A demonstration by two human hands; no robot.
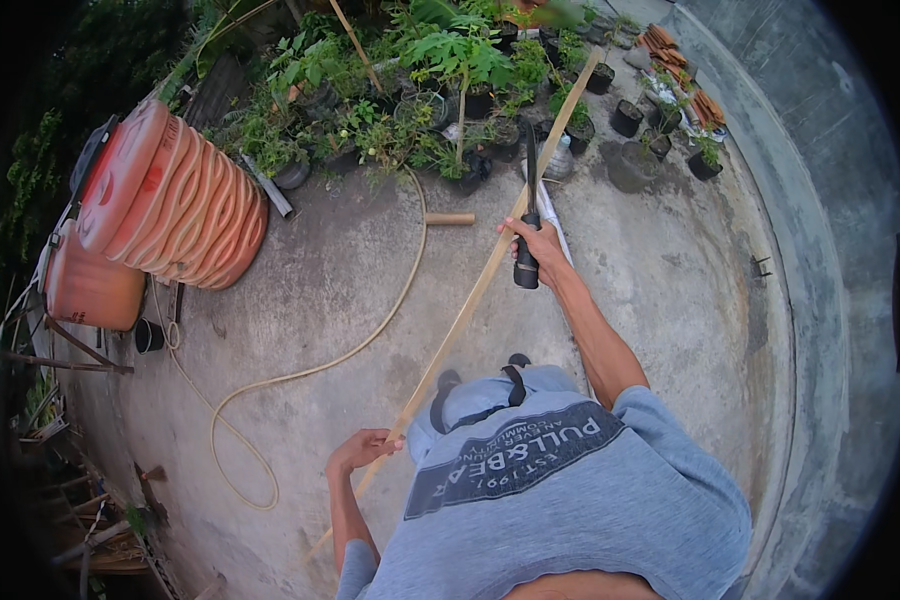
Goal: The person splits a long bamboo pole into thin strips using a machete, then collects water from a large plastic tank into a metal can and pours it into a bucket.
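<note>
A long, pale strip of bamboo or wood (465,310) runs slantwise from near the potted plants down past my left side. My left hand (365,450) is closed on its lower part, with fingers and thumb pinched around it. In my right hand (540,245) is a large knife (530,170) with a black handle and a dark blade pointing away from me. The fingers of that hand also touch the upper half of the strip, and the blade lies close beside it.
A hose (370,340) curls over the concrete floor (670,300). Ahead lies a short brown stick (450,219), with several potted plants (460,100) beyond. Large orange barrels (190,210) stand at left; a grey wall (820,170) bounds the right. A white length (552,220) lies beyond my right hand.
</note>
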